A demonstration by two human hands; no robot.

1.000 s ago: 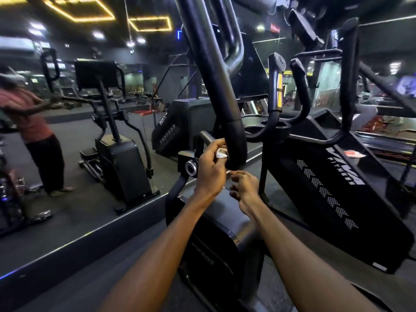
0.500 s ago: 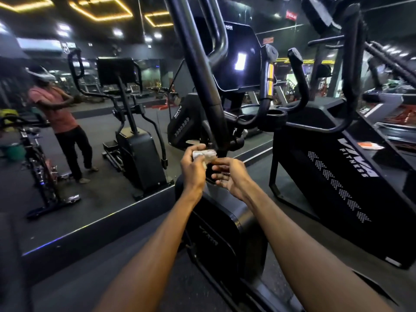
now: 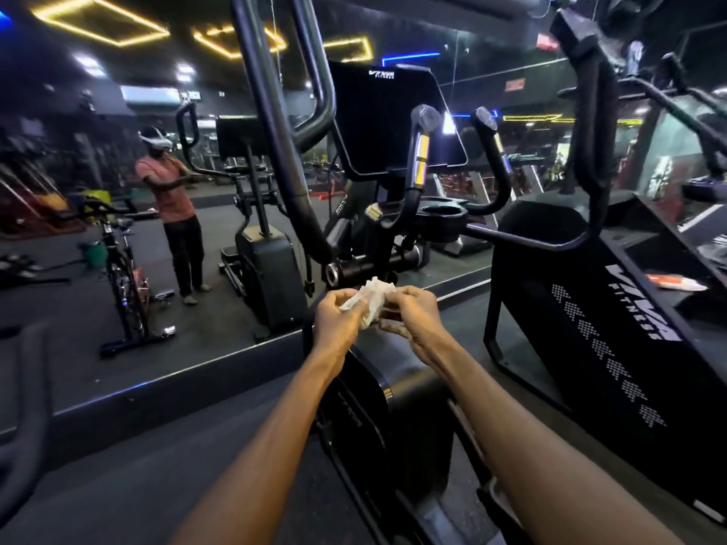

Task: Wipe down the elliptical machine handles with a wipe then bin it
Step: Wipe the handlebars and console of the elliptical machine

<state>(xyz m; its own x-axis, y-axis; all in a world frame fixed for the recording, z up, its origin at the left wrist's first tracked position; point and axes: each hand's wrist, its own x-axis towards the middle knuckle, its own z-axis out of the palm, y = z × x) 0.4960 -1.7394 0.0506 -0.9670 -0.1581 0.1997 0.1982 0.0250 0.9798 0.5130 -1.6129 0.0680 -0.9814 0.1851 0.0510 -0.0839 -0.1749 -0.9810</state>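
The wipe (image 3: 369,298), crumpled and white, sits pinched between my two hands just below the elliptical's pivot bar (image 3: 373,265). My left hand (image 3: 338,314) and right hand (image 3: 413,316) both grip it, clear of the long handle (image 3: 275,131).

Gym count, centre of frame
Two hands: left hand (image 3: 339,313), right hand (image 3: 414,313); one wipe (image 3: 369,298); one screen (image 3: 397,120); one cup holder (image 3: 443,217).

Left hand (image 3: 337,313) and right hand (image 3: 413,314) together, fingers (image 3: 356,308) pinched, forearms outstretched
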